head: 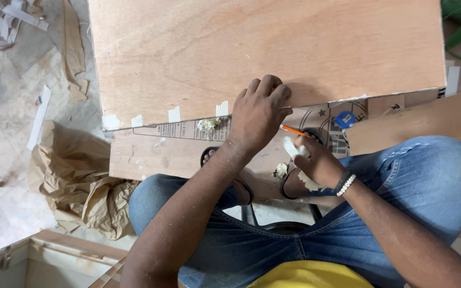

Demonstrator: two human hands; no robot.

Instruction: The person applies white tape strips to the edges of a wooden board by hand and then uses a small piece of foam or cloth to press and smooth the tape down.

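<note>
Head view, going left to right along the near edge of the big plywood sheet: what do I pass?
Crumpled brown paper → white tape tabs on the plywood sheet edge → left hand → orange pencil → right hand → blue tag.

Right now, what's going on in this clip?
A person in blue jeans crouches over a large plywood sheet that lies on a lower board. The left hand presses on the sheet's near edge, where short strips of pale tape stick along it. The right hand holds an orange pencil and a pale scrap just below that edge. Crumpled brown paper lies on the floor at the left.
</note>
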